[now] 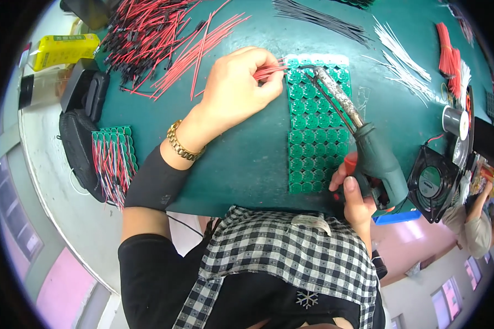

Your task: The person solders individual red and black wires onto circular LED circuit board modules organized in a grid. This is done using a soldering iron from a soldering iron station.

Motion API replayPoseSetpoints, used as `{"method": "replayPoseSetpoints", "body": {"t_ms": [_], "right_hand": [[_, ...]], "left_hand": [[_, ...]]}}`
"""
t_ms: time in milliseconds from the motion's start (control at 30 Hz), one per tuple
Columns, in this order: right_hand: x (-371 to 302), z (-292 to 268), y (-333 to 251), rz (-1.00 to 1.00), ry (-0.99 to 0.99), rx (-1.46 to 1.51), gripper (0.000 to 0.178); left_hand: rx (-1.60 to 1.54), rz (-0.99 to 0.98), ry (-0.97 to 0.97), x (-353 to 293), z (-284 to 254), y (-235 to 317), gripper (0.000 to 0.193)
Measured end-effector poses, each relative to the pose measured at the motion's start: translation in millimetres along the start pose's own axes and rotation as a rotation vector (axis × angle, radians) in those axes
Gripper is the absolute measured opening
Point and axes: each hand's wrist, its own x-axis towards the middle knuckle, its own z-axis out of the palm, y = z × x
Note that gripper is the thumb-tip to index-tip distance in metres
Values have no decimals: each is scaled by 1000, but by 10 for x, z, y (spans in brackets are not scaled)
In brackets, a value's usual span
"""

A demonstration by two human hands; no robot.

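Observation:
A green panel of small round circuit boards (312, 137) lies lengthwise in front of me on the table. At its far left edge my left hand (239, 82) is closed in a pinch around several thin red wires (269, 71), whose ends reach the top of the panel. My right hand (358, 204) is wrapped round the handle of a green soldering gun (383, 159) at the panel's near right. Its scorched metal barrel slants up and left over the panel, and a thin feed tube runs alongside. The tip is near the wire ends; whether they touch is too small to tell.
Piles of red wires (148, 41) lie far left; black (324, 21) and white wires (403, 63) lie at the back and right. A wired board panel (113, 159) sits at the left edge. A solder spool (454, 122) and black fan (434, 183) stand right. Another person (477, 219) is beyond.

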Motion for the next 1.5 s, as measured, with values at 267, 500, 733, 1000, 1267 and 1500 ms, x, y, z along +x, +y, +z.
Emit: {"method": "replayPoseSetpoints", "body": {"t_ms": [267,500,733,1000,1267,1500], "right_hand": [[12,-43,108,-36,-86,-207,36],[-1,102,12,4,41,-93,18],[7,75,37,-15,0,-97,17],[15,83,60,-33,-3,-154,10],[-15,125,82,-51,-28,-223,10],[-70,145,111,-40,0,-171,29]], "left_hand": [[-6,27,-1,-45,21,-101,11],[40,36,0,-30,60,-85,15],[50,-45,15,-18,72,-48,16],[28,-33,50,-35,86,-77,16],[80,-36,2,-71,53,-87,17],[84,-53,-1,-95,58,-102,17]]}}
